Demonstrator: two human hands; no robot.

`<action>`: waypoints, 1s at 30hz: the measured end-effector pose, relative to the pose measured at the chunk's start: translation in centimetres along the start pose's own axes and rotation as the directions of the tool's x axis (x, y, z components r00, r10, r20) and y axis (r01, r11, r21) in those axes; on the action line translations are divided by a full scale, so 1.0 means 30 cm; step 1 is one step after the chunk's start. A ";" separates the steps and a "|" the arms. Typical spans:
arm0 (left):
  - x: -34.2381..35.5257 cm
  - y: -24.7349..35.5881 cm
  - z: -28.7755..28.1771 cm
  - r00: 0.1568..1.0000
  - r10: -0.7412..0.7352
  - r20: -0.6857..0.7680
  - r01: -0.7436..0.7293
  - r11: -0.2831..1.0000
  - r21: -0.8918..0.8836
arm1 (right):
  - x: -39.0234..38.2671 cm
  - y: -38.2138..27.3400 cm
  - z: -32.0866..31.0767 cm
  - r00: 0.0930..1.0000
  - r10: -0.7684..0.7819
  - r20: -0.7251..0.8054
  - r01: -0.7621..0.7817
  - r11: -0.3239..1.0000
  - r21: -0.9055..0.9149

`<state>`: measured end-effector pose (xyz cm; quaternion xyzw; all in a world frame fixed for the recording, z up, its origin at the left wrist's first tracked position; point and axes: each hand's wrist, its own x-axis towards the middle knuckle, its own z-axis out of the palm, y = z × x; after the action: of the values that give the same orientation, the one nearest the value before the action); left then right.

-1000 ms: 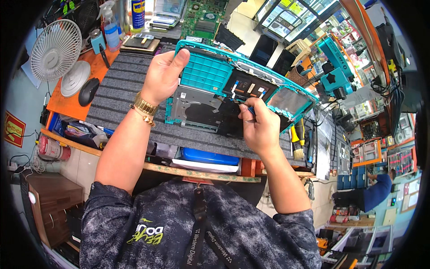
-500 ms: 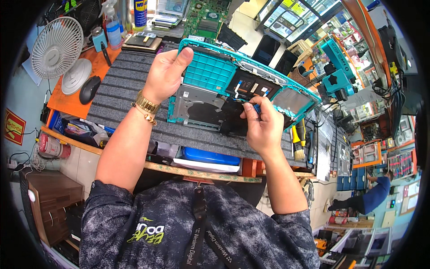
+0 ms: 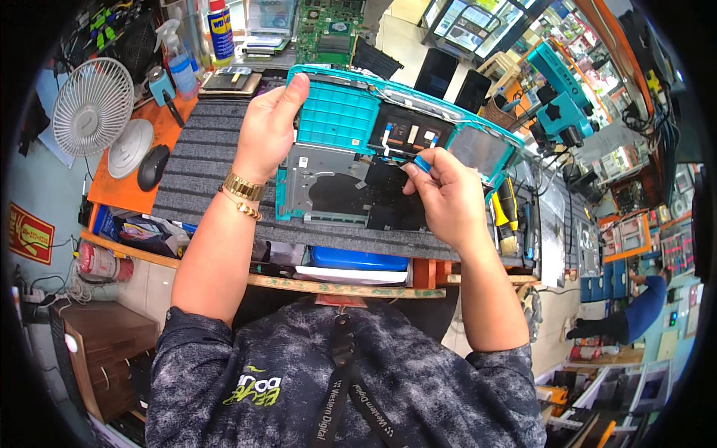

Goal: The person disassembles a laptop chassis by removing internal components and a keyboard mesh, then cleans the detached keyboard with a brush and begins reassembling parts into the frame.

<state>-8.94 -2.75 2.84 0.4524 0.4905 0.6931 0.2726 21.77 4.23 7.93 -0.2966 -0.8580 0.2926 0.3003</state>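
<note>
- Here's the left hand (image 3: 270, 127), thumb clamped over the upper corner of the teal laptop shell (image 3: 337, 119); its fingers are mostly hidden behind.
- The shell stands tilted over the ribbed grey mat (image 3: 198, 160), inner side toward the person, probably to keep its inside in view and in reach. Does the lower edge rest on the mat? I can't tell.
- Now the right hand (image 3: 452, 194): thumb and forefinger pinch a small blue tab (image 3: 423, 163), just below the dark panel (image 3: 409, 137). A fingertip grip looks right for something so thin.
- So one hand seemingly steadies the shell, freeing the other for fine work.
- Off to the right, a yellow-handled tool (image 3: 508, 198) lies near that wrist, handy by the look of it.
- Beyond the shell sits a green circuit board (image 3: 328, 33), presumably parked away from the hands.
- Far left, the black mouse (image 3: 153, 168) and white fan (image 3: 93, 108) sit apart from the handling.
</note>
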 end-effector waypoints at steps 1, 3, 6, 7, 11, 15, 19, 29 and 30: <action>0.003 -0.004 0.003 0.999 -0.041 0.001 0.041 0.999 0.005 | -0.003 -0.005 -0.006 1.000 0.018 0.002 -0.018 1.000 -0.002; -0.010 0.002 0.036 0.991 -0.132 0.029 0.134 0.988 -0.080 | -0.024 -0.008 -0.016 1.000 0.008 0.019 -0.008 1.000 -0.007; -0.048 -0.011 0.060 0.950 -0.307 0.051 0.311 0.947 -0.085 | -0.069 0.009 -0.024 0.999 -0.012 0.049 0.015 0.999 -0.047; -0.079 0.003 0.087 0.926 -0.377 0.029 0.378 0.924 -0.049 | -0.095 0.020 -0.027 0.997 0.009 0.078 -0.006 0.999 -0.045; -0.184 -0.049 0.062 0.826 -0.560 0.065 0.564 0.816 -0.127 | -0.188 0.060 -0.006 0.980 0.080 0.184 -0.081 0.997 -0.002; -0.256 -0.105 0.031 0.827 -0.560 0.049 0.562 0.824 -0.072 | -0.214 0.125 0.058 0.975 0.043 0.220 -0.037 0.999 -0.035; -0.267 -0.141 -0.028 0.928 -0.369 0.045 0.326 0.866 0.379 | -0.193 0.150 0.081 0.967 -0.064 0.245 0.073 0.997 -0.031; -0.306 0.044 0.119 0.930 0.006 0.368 -0.328 0.471 0.819 | -0.177 0.233 0.128 0.936 0.037 0.349 -0.096 0.984 0.152; -0.306 0.049 0.146 0.837 0.019 0.547 -0.454 0.584 0.673 | -0.175 0.228 0.122 0.912 0.112 0.394 -0.189 0.968 0.164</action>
<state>-0.87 -8.94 1.38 0.7459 0.5896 0.3035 0.0627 24.91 3.92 -0.90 -0.2681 -0.8410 0.4510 0.1322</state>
